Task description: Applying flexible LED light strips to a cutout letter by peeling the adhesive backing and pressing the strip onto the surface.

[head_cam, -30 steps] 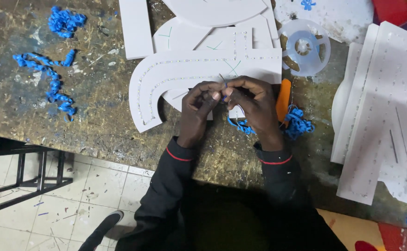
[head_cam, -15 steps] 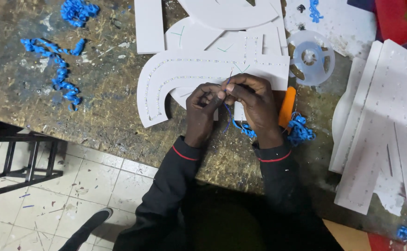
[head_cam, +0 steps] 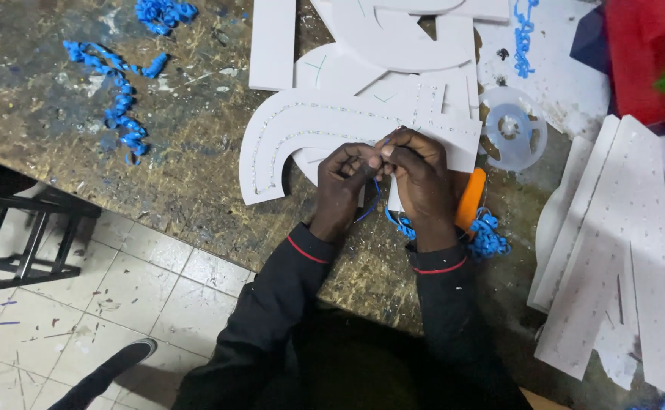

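A worn, mottled worktable (head_cam: 82, 144) with a scuffed brown-green top carries flat white foam-board pieces: a curved arch shape (head_cam: 287, 129) dotted along its edges with rows of tiny points, and speckled angular panels (head_cam: 620, 250) stacked at the right. Both hands meet over the arch's lower edge. The left hand (head_cam: 344, 178) is curled nearly closed, its fingertips pinching a thin blue wire (head_cam: 374, 199) that loops down between the wrists; the right hand (head_cam: 423, 178) is likewise curled, thumb and fingers pressed to the same wire where the two hands touch. What the fingertips grip beyond the wire is too small to tell. An orange tool handle (head_cam: 470, 199) lies just beside the right wrist, touching a tangle of curly blue scraps (head_cam: 488, 235). A clear plastic spool (head_cam: 510, 129) sits near the arch's right end. More blue curls (head_cam: 116, 99) trail across the bare left stretch of table, well apart from the hands. The table's near edge runs diagonally above pale, grimy floor tiles (head_cam: 120, 296).
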